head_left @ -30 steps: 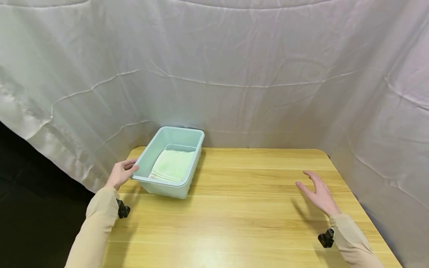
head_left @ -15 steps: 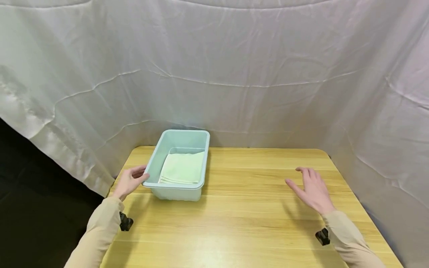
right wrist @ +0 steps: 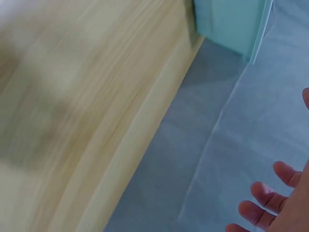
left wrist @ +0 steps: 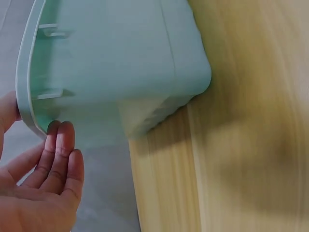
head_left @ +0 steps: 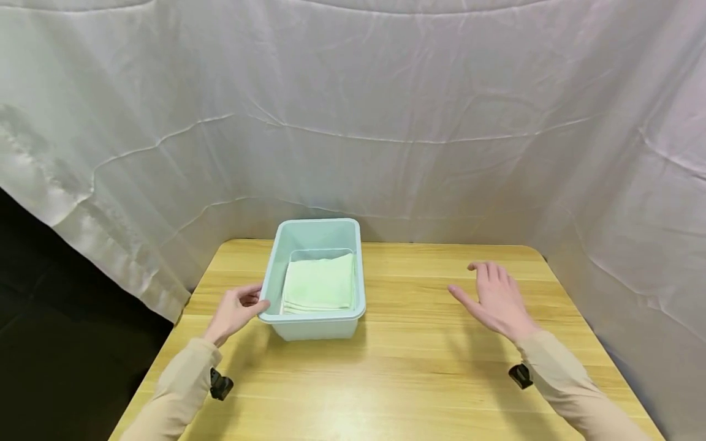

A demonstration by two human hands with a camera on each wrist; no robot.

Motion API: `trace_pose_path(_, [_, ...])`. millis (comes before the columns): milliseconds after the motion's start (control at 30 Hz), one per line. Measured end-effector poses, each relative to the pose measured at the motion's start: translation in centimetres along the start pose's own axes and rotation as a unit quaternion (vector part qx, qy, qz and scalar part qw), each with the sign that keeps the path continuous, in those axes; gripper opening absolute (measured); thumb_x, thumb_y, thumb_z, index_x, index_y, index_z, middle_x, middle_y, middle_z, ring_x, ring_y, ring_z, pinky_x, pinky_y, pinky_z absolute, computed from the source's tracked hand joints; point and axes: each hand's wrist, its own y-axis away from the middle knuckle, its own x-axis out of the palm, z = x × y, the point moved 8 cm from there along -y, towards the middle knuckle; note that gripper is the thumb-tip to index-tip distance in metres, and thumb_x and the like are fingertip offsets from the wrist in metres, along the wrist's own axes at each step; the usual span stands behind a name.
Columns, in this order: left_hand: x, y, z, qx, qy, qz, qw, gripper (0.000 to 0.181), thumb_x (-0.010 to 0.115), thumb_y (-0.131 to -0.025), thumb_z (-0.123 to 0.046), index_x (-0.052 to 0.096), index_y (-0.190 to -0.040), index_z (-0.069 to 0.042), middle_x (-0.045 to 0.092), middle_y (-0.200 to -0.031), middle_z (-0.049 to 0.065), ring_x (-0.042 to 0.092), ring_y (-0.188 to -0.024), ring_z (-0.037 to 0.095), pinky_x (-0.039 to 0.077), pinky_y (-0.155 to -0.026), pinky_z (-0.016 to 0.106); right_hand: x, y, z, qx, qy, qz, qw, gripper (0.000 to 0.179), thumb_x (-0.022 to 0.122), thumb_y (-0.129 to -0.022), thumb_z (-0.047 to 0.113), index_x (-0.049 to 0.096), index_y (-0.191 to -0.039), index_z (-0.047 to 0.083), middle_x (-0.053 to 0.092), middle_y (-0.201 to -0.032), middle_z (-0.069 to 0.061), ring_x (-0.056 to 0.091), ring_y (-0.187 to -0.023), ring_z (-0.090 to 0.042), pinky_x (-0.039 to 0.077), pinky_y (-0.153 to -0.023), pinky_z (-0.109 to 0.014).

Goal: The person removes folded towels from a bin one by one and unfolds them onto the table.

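Observation:
A pale blue-green plastic bin (head_left: 314,331) stands toward the left back of the wooden table, with folded light green cloth (head_left: 320,283) lying in it. My left hand (head_left: 236,313) pinches the bin's near left rim, thumb on the rim and fingers beneath it. In the left wrist view that hand (left wrist: 48,179) has its fingertips under the lip of the bin (left wrist: 111,53). Well to the right of the bin, my right hand (head_left: 499,301) hovers over the table, holding nothing, fingers spread and thumb apart. The right wrist view shows its fingertips (right wrist: 264,194) and a corner of the bin (right wrist: 227,24).
The wooden table (head_left: 408,380) has rounded back corners. A light grey curtain (head_left: 408,122) hangs close behind it and along its sides. At the lower left there is a dark area (head_left: 66,343). Black wrist cameras (head_left: 220,384) sit under both sleeves.
The bin has moved right and slightly nearer, turning straighter, with my left hand on its rim throughout. My right hand has drifted left toward the bin.

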Motion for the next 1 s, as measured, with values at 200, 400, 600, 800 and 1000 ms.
trace_pose_path(200, [2.2, 0.7, -0.8, -0.013, 0.036, -0.009, 0.9992, 0.047, 0.073, -0.087, -0.006, 0.061, -0.129, 0.01, 0.07, -0.107, 0.021, 0.061, -0.084, 0.004, 0.053, -0.076, 0.013, 0.3, -1.1, 2.5, -0.012, 0.005, 0.024, 0.9996, 0.068, 0.053, -0.098, 0.055, 0.048, -0.132, -0.004, 0.054, -0.122, -0.026, 0.049, -0.119, -0.046, 0.041, -0.101, -0.062])
trace_pose_path(400, [4.2, 1.6, -1.9, -0.016, 0.062, -0.017, 0.9978, 0.048, 0.076, -0.082, -0.005, 0.062, -0.126, 0.01, 0.071, -0.104, 0.02, 0.061, -0.081, 0.007, 0.053, -0.074, 0.014, 1.0, -2.3, 5.0, -0.016, 0.006, 0.057, 0.9982, 0.073, 0.049, -0.098, 0.061, 0.047, -0.134, -0.002, 0.054, -0.128, -0.023, 0.048, -0.123, -0.043, 0.041, -0.105, -0.061])
trace_pose_path(600, [6.3, 2.6, -2.7, -0.031, 0.087, -0.011, 0.9957, 0.051, 0.078, -0.08, -0.005, 0.06, -0.127, 0.007, 0.07, -0.097, 0.014, 0.059, -0.079, 0.009, 0.053, -0.072, 0.015, 1.3, -3.6, 7.9, -0.03, -0.002, 0.085, 0.996, 0.075, 0.051, -0.096, 0.063, 0.047, -0.136, 0.0, 0.053, -0.132, -0.02, 0.046, -0.125, -0.04, 0.041, -0.105, -0.06])
trace_pose_path(800, [8.1, 3.7, -3.7, -0.028, 0.094, 0.0, 0.9952, 0.052, 0.078, -0.08, -0.006, 0.057, -0.126, 0.006, 0.068, -0.088, 0.009, 0.057, -0.076, 0.009, 0.052, -0.07, 0.017, 1.8, -4.7, 10.9, -0.063, -0.012, 0.108, 0.992, 0.077, 0.051, -0.096, 0.062, 0.047, -0.14, 0.0, 0.052, -0.135, -0.02, 0.046, -0.126, -0.04, 0.042, -0.102, -0.059])
trace_pose_path(1000, [9.5, 4.5, -4.6, -0.015, 0.1, 0.004, 0.9948, 0.052, 0.079, -0.079, -0.007, 0.057, -0.124, 0.005, 0.066, -0.082, 0.006, 0.057, -0.073, 0.008, 0.052, -0.069, 0.017, 3.1, -5.8, 13.3, -0.077, 0.014, 0.16, 0.984, 0.082, 0.048, -0.096, 0.065, 0.044, -0.145, 0.0, 0.049, -0.138, -0.02, 0.044, -0.128, -0.04, 0.041, -0.103, -0.057])
